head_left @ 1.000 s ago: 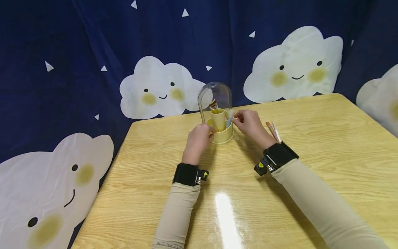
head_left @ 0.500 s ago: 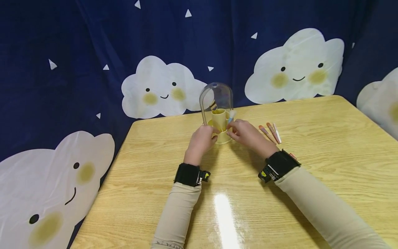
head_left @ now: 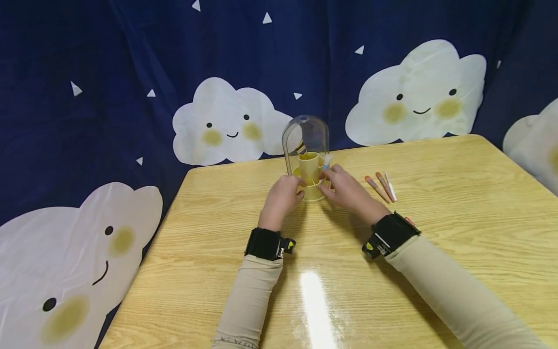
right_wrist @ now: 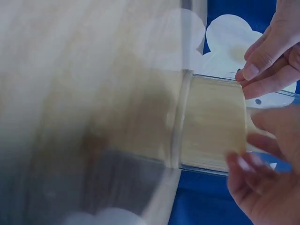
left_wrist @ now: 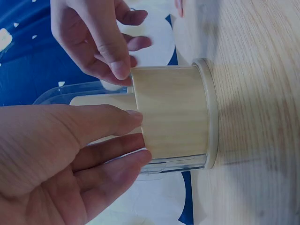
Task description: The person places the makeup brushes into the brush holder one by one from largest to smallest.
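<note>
Brush holder, cream, clear-domed: far on worktop. Left hand and right hand pinch its near rim, grips nearly closed.

Cream holder standing upright, clear dome arching above it, white-tipped blue brush poking up at its right!

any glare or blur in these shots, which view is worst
Head view: white glare streak on the table, shadow along the right sleeve; left wrist view: cream holder fairly clear; right wrist view: worst blur, table grain streaky, right hand smeared at the fingertips.
</note>
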`<state>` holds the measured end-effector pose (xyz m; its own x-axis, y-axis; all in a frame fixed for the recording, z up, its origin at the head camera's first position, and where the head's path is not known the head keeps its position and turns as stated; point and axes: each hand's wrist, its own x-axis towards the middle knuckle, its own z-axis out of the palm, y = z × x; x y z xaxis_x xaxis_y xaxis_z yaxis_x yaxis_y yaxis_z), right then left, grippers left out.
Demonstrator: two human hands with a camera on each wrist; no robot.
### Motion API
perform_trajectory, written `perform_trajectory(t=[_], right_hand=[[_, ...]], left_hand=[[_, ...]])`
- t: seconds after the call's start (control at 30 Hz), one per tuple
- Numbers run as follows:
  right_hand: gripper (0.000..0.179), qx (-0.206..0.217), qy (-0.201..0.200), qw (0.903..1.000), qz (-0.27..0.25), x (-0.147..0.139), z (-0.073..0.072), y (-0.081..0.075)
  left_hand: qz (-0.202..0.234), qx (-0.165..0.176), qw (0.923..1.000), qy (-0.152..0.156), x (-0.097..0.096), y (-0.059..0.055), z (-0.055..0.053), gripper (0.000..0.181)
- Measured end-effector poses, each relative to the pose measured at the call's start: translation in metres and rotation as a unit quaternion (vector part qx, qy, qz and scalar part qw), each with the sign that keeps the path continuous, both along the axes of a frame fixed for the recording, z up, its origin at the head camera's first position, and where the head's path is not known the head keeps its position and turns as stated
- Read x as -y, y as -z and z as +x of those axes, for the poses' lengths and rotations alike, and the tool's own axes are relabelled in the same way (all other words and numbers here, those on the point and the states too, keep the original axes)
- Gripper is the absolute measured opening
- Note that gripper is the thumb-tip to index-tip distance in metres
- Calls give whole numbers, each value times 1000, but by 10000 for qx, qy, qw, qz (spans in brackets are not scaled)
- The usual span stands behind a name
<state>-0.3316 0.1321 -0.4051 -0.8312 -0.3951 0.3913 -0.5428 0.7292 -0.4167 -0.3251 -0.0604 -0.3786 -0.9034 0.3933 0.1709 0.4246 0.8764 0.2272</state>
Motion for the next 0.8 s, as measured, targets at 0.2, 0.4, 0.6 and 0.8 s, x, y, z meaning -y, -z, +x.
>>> perform_trajectory(t=[0.2, 0.4, 0.6, 0.8], right_hand=[[28, -67, 345, 9986, -402, -2, -1, 3], [28, -126, 164, 9991, -374, -1, -3, 1], [27, -105, 77, 9995, -286, -1, -4, 1], [31, 48, 0, 10000, -54, -2, -4, 2]], left_hand=[[19, 82, 9999, 78, 1, 0, -1, 23], [-92, 129, 9998, 117, 1, -2, -1, 24], [-130, 268, 9995, 138, 0, -3, -1, 25], [-238, 250, 9991, 250, -5, -4, 1, 26]])
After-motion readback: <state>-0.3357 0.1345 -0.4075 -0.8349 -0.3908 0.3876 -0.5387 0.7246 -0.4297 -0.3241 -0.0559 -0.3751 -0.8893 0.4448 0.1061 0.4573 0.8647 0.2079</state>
